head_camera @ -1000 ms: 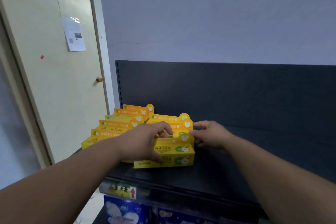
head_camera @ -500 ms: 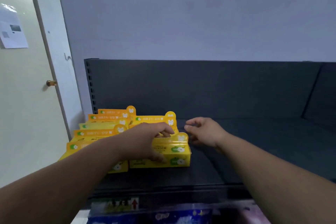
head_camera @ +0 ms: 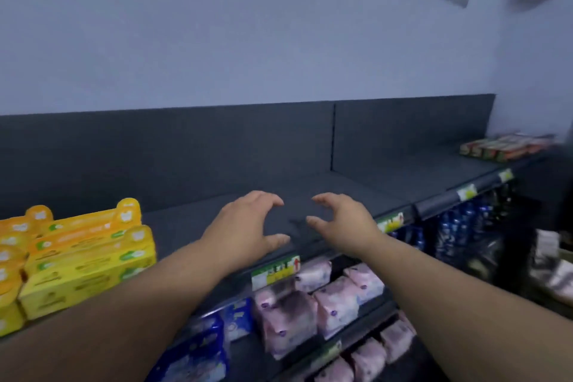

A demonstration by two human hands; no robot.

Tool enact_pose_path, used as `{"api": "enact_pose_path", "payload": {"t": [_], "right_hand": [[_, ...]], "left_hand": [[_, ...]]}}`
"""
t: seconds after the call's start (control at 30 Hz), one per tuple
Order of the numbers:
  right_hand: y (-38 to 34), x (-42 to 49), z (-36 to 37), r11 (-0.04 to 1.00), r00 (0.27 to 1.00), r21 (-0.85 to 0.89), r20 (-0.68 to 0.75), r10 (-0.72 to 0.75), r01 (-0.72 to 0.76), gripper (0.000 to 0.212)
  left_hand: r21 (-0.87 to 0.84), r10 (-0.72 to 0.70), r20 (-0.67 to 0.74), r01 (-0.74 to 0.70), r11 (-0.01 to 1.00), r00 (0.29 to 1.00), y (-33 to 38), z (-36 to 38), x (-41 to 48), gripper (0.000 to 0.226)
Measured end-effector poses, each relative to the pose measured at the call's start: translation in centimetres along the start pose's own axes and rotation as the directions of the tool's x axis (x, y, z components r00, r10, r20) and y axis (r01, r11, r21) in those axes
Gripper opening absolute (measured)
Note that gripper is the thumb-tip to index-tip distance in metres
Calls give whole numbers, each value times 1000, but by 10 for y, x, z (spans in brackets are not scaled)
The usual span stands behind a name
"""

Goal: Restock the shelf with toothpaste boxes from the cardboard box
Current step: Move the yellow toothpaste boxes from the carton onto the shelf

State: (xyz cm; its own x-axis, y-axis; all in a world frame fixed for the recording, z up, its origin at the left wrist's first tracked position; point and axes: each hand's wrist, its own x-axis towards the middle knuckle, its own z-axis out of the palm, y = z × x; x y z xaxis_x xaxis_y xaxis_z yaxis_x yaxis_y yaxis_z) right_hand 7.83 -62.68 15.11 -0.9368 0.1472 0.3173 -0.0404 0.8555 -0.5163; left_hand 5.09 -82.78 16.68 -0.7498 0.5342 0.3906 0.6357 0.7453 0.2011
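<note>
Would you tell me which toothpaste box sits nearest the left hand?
The frontmost lemon-yellow box in the rightmost stack; its right end reaches closest to the left hand, while the others sit behind or farther left.

Single view: head-worn wide-angle camera, facing forward and down onto dark shelf [head_camera: 356,192]. Close range – left hand [head_camera: 245,223] and right hand [head_camera: 344,220] mid-frame. Frame tilted, blurred; wall [head_camera: 217,40] fills upper half, lower shelves [head_camera: 372,324] along bottom.

Dim, cool and bluish, evenly lit with no glare. Smeared by motion blur throughout, worst far to the right of the fingers [head_camera: 273,200] and softening the toothpaste boxes [head_camera: 86,260] to their left. Faint shadow just under the fingers on the shelf [head_camera: 372,177]; straight lines bowed toward the edges.
</note>
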Motion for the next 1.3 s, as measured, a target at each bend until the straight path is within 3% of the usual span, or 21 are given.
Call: {"api": "enact_pose_path", "payload": {"t": [0.3, 0.63, 1.0, 1.17, 1.3], "right_hand": [[192, -120, -154, 943, 952, -163, -145, 269, -291, 56], [352, -258, -269, 771, 791, -210, -294, 536, -601, 55], [456, -312, -297, 554, 573, -158, -315, 756, -817, 59], [505, -287, -305, 468, 481, -124, -317, 817, -875, 61], [546, -248, -310, 426, 450, -146, -305, 839, -893, 61]], "left_hand": [[-109, 249, 72, -241, 964, 966, 235, 99, 54, 60], [-223, 467, 177, -426, 876, 867, 449, 195, 77, 64], [-330, 574, 270, -486, 809, 773, 555, 295, 124, 63], [-361, 589, 325, -479, 800, 739, 574, 347, 177, 60], [-387, 586, 365, -455, 802, 723, 576, 383, 231, 63]]}}
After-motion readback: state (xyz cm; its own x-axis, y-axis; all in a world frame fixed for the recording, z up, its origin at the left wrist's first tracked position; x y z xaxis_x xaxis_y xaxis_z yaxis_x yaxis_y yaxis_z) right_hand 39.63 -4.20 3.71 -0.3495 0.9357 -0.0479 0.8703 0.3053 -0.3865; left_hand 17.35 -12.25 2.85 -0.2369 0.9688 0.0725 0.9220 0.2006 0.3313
